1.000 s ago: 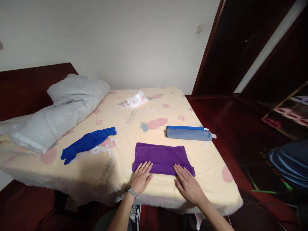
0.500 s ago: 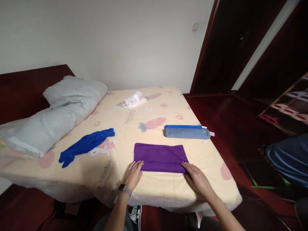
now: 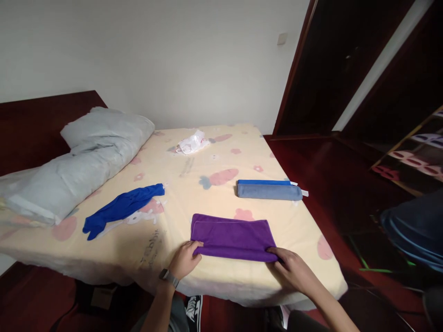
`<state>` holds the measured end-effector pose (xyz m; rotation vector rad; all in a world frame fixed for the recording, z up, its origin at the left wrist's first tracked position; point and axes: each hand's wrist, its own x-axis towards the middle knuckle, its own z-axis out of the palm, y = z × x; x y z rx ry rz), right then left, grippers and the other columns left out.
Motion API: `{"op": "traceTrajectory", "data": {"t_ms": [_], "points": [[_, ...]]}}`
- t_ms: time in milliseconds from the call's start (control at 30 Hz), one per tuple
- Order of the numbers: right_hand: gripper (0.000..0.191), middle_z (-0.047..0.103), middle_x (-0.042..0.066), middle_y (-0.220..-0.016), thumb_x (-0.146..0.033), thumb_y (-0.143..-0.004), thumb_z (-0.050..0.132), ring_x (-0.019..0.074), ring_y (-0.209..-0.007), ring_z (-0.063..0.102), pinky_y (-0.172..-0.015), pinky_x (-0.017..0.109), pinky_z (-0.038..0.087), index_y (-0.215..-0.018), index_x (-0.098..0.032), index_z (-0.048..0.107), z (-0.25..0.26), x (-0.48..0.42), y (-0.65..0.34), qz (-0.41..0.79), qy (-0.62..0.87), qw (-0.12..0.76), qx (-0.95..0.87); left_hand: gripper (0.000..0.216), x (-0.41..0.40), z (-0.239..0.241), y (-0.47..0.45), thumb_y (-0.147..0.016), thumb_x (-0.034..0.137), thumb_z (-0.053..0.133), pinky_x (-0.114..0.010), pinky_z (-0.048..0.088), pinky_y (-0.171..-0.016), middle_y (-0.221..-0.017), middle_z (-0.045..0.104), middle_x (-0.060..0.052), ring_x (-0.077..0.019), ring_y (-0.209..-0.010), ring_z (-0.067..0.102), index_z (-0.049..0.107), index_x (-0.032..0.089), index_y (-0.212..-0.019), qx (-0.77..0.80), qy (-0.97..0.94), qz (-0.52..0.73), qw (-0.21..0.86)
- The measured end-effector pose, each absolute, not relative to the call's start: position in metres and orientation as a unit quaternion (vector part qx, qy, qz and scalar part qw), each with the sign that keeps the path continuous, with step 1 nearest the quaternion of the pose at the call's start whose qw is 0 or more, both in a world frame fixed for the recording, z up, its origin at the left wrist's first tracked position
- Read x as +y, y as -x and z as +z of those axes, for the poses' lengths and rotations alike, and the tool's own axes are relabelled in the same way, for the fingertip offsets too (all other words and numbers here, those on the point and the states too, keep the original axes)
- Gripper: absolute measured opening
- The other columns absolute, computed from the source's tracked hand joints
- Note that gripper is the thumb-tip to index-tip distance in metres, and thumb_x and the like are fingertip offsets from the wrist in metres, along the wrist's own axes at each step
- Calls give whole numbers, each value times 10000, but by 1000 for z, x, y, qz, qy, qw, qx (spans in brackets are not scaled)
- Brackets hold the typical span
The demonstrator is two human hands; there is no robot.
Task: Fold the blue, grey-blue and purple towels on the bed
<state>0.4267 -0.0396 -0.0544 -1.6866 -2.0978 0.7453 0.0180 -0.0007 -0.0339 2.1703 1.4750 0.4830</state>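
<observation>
Both hands pinch a folded purple towel (image 3: 231,236) at the near edge of the bed (image 3: 183,189).
The left hand (image 3: 185,259) is closed on the towel's near left corner, and the right hand (image 3: 292,267) is closed on its near right corner. A rolled grey-blue towel (image 3: 268,190) lies beyond it, a blue cloth (image 3: 119,210) lies to the left, and a pillow (image 3: 83,159) sits further left.
</observation>
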Motion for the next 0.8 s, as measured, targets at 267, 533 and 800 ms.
{"op": "traceTrajectory", "data": {"t_ms": [267, 533, 800], "points": [[452, 743, 86, -1123, -535, -908, 416, 284, -1029, 693, -914, 395, 525, -1175, -237, 626, -65, -17, -428, 335, 647, 275, -628, 423, 19, -59, -5, -914, 239, 521, -356, 504, -1015, -1216, 649, -81, -202, -1184, 626, 436, 232, -1328, 595, -657, 317, 339], [427, 757, 79, -926, -525, -897, 422, 282, -858, 720, -734, 349, 528, -1157, -245, 613, -73, -8, -415, 251, 702, 273, -608, 478, 26, -62, -29, -895, 143, 509, -384, 494, -1048, -1286, 541, -85, -211, -1199, 589, 488, 260, -1358, 636, -672, 330, 186], [379, 707, 131, -977, -439, -957, 413, 298, -877, 677, -783, 416, 517, -1207, -199, 567, -67, -9, -405, 107, 709, 252, -650, 395, 27, -41, -48, -852, 176, 578, -437, 518, -936, -1210, 617, -119, -297, -1086, 619, 633, 217, -1241, 726, -661, 187, 19]]}}
